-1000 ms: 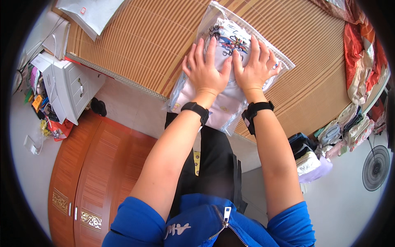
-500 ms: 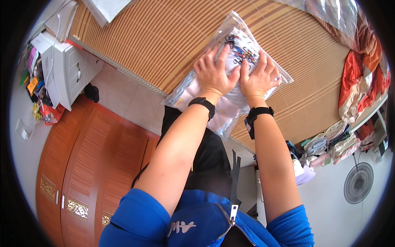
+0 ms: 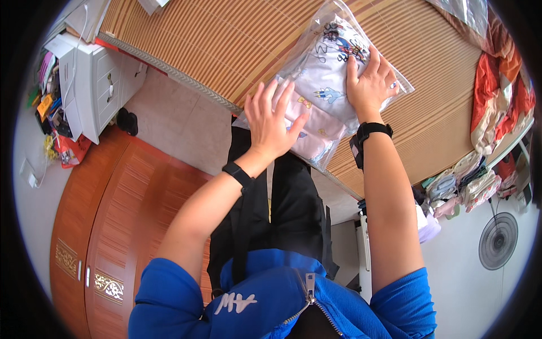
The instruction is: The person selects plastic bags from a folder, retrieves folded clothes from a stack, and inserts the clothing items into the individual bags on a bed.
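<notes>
A clear plastic bag point(image 3: 330, 93) packed with folded, printed clothes lies on the striped bamboo mat point(image 3: 220, 51), its near end at the mat's edge. White cloth with dark and blue prints fills its far part; pale pink cloth shows in the near part. My left hand point(image 3: 272, 120), fingers spread, is over the bag's near left side; whether it presses or hovers I cannot tell. With fingers apart, my right hand point(image 3: 370, 82) rests on the bag's right side. Both wrists wear black bands.
To the left stand a white drawer cabinet point(image 3: 104, 79) and a reddish-brown wooden wardrobe point(image 3: 124, 226). Crumpled red and orange fabric point(image 3: 491, 101) lies at the right of the mat. Beyond its right edge are folded clothes point(image 3: 451, 189) and a grey fan point(image 3: 498, 241).
My left hand has slid back toward me and left, to the bag's near end. My right hand stays on the right side. More of the prints shows between them.
</notes>
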Demonstrator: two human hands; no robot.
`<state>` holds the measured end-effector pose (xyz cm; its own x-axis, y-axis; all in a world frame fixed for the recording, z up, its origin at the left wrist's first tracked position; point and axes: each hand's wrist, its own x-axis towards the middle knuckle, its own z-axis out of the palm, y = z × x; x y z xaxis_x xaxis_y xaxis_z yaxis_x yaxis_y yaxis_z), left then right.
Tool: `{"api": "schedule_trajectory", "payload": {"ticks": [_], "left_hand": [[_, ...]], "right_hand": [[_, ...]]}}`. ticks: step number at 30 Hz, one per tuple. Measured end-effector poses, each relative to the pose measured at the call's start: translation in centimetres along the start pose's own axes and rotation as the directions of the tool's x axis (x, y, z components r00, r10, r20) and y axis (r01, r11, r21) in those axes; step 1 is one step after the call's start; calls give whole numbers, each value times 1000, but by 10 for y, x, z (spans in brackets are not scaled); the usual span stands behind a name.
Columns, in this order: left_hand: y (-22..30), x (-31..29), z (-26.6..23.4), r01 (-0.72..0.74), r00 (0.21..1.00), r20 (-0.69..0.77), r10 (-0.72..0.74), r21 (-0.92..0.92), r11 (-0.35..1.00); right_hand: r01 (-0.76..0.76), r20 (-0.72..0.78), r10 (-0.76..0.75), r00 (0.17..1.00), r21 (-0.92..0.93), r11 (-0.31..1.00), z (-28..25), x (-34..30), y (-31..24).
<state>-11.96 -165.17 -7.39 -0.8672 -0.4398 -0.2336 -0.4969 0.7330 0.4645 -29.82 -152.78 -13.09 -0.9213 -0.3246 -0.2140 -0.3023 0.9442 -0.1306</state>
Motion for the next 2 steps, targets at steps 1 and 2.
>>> {"api": "schedule_trajectory", "payload": {"ticks": [1, 2], "left_hand": [[-3, -10, 10, 23, 1000, 15, -24, 48, 999], [-7, -12, 24, 51, 999, 12, -51, 2, 999]], "right_hand": [[-8, 21, 8, 1000, -1, 1000, 0, 0, -2], [-14, 43, 14, 999, -5, 1000, -2, -1, -5]]}}
